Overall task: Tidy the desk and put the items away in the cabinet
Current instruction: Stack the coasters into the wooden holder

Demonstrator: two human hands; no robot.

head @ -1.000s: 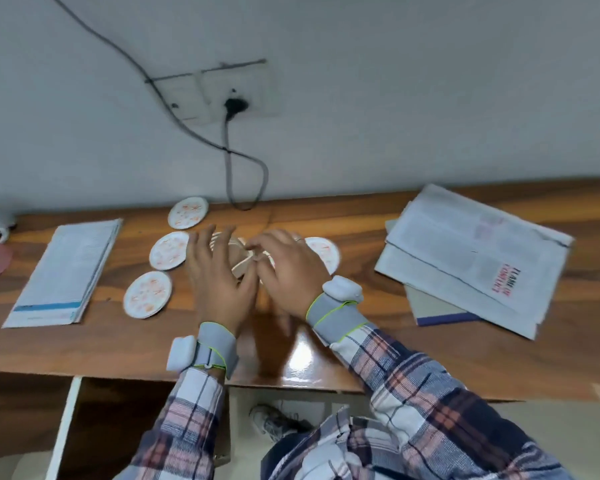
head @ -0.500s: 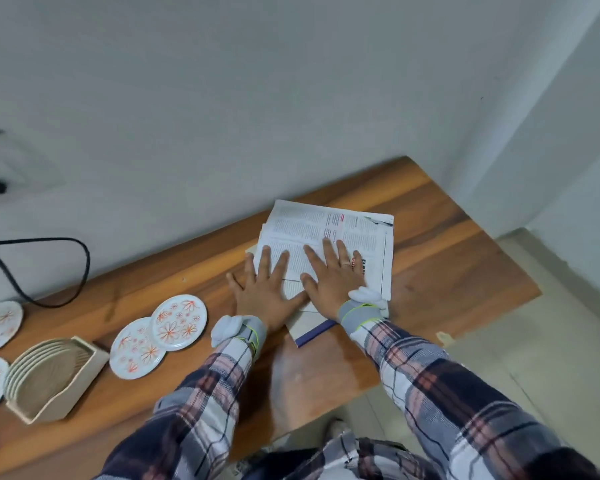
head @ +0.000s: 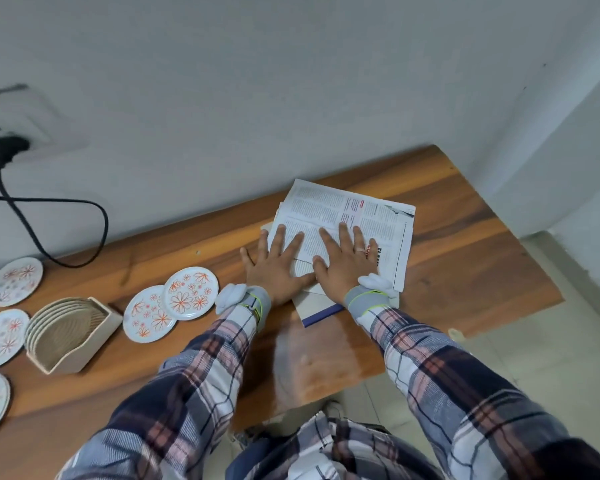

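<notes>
A folded newspaper (head: 378, 216) lies on a blue-edged book (head: 321, 311) near the right end of the wooden desk (head: 465, 271). My left hand (head: 278, 268) rests flat with spread fingers on the paper's left edge. Beside it, my right hand (head: 343, 263) lies flat on the paper's middle, fingers straight. Left of the hands sit two overlapping floral coasters (head: 174, 303) and a beige coaster holder (head: 70, 336). More floral coasters (head: 4, 336) lie around the holder at the far left.
A black plug (head: 6, 147) sits in a wall socket, and its cable (head: 84, 233) loops down to the desk's back edge. The desk ends at the right near a wall corner, with tiled floor (head: 551, 358) beyond.
Both hands left the coaster holder and moved right to the newspaper, where they now lie flat. The view swung right with them.
</notes>
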